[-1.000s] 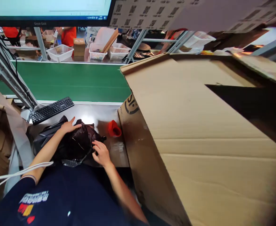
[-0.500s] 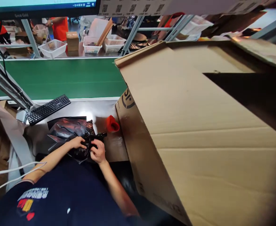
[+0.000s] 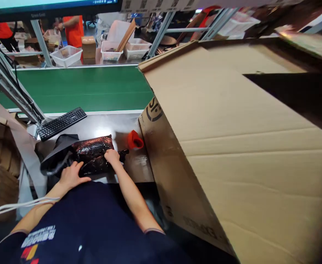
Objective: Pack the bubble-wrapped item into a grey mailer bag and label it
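Observation:
A glossy black bundle of bubble wrap [image 3: 92, 145] lies on the metal table in front of my body, its bubbled surface catching reddish light. Loose dark plastic [image 3: 56, 156] spreads out from its left end. My left hand [image 3: 72, 176] rests at the near left side of the bundle, thumb stretched out to the right and fingers against the plastic. Closed over the right part of the bundle, my right hand [image 3: 112, 157] grips the bubble wrap. Just beyond it stands a hollow orange-red object [image 3: 135, 140], possibly a tape dispenser.
A large open cardboard box [image 3: 174, 165] fills the right side, its flap leaning toward me. The black keyboard [image 3: 62, 123] sits at the back left, below a monitor [image 3: 51, 9]. Behind the table runs a green conveyor belt [image 3: 84, 90], with white baskets [image 3: 66, 56] and people beyond.
The loose plastic has shifted left, baring more of the bubbled bundle. My left hand has moved left and toward me, its thumb now spread. My right hand has moved slightly away from my body.

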Available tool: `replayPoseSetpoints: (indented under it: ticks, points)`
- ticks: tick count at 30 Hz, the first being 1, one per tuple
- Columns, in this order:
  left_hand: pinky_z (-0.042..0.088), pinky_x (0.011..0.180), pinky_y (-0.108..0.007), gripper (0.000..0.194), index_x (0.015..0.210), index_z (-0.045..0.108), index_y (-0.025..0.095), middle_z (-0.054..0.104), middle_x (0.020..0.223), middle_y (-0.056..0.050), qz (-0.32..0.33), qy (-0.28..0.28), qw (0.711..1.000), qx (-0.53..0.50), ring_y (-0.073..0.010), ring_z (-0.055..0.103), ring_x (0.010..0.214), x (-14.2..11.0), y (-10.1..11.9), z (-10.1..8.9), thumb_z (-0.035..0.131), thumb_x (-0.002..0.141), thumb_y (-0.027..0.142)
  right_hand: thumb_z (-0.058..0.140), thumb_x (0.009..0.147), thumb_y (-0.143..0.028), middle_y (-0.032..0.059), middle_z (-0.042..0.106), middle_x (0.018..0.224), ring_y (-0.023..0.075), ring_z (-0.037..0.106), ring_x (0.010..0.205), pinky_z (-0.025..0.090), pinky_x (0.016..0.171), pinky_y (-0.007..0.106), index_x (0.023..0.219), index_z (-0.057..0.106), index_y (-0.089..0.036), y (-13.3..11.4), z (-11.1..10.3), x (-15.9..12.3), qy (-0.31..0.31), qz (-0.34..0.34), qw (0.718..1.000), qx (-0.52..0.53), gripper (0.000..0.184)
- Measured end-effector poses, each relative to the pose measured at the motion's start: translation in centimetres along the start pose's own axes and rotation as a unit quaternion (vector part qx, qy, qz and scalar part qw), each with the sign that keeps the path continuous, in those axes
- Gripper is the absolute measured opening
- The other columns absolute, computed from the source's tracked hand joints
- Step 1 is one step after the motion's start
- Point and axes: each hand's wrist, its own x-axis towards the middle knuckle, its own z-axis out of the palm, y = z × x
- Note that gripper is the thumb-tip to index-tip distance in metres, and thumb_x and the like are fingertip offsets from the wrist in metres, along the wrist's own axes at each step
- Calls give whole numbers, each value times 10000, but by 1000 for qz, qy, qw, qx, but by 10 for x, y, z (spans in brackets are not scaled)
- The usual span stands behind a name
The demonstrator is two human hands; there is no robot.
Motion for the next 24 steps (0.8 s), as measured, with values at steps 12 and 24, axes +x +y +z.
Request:
replayPoseSetpoints:
  ticks: [12, 24]
  points:
    - [221, 604, -284, 533, 546, 419, 214, 352, 546, 56, 21, -99, 957, -271, -122, 364, 595, 68, -54, 41, 568, 810, 653, 575, 952, -390, 160, 680, 1379, 315, 575, 1329, 295, 1257, 570, 1219, 696, -196, 5, 24, -39, 186, -345, 918, 67, 351]
    - [380, 643, -285, 499, 642, 595, 192, 550, 611, -1, -84, -59, 957, -271, -186, 545, 677, 66, -54, 36, 593, 832, 653, 668, 966, -409, 140, 626, 1456, 311, 534, 1397, 312, 1258, 629, 839, 748, -228, -25, -2, -12, 94, -507, 856, 19, 235]
